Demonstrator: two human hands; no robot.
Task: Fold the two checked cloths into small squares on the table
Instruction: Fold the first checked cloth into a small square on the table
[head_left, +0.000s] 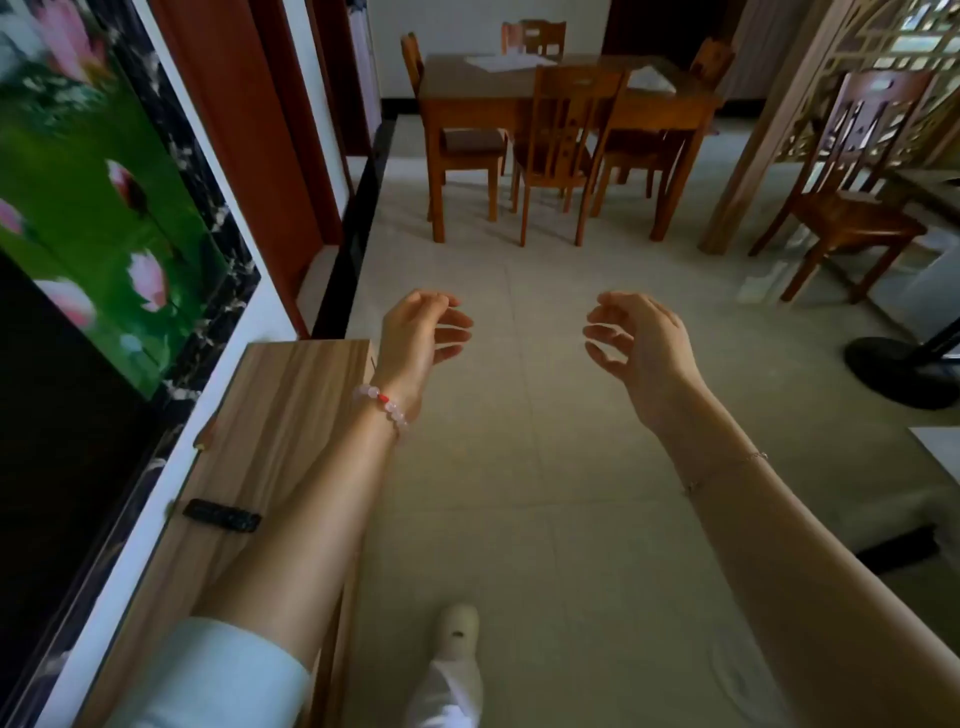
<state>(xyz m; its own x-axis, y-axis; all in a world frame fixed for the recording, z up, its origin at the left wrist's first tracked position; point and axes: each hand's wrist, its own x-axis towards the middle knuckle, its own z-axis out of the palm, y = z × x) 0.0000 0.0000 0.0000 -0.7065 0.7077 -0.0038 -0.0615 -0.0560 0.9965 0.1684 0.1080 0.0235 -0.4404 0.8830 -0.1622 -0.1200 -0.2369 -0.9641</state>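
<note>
Forearms extend forward from the lower edge of the view, raised over the pale tiled floor (519, 467), roughly parallel and well apart. The left hand (423, 327) is held with the palm turned inward toward the right hand (636, 338). Its fingers are loosely curled and slightly separated, and they grip nothing. The right hand mirrors this pose, with the palm inward and the fingers loosely curled, separated and holding nothing. The hands touch neither each other nor any object. A pink bead bracelet with one red bead (384, 408) sits on the left wrist. A thin chain bracelet (727, 470) sits on the right forearm. A rolled white sleeve (218, 670) covers the left arm near the elbow.

The brown wooden dining table (566, 98) stands far ahead across the floor. A pale flat piece (511, 61) lies near its far edge, and a second pale flat piece (652, 78) lies near its right end. Blur prevents telling whether these are the checked cloths.

A light wood-grain cabinet (280, 415) stands beside the left forearm, with a black oblong object (222, 515) on its top. A foot in a pale shoe (457, 631) is on the floor between the arms.
</note>
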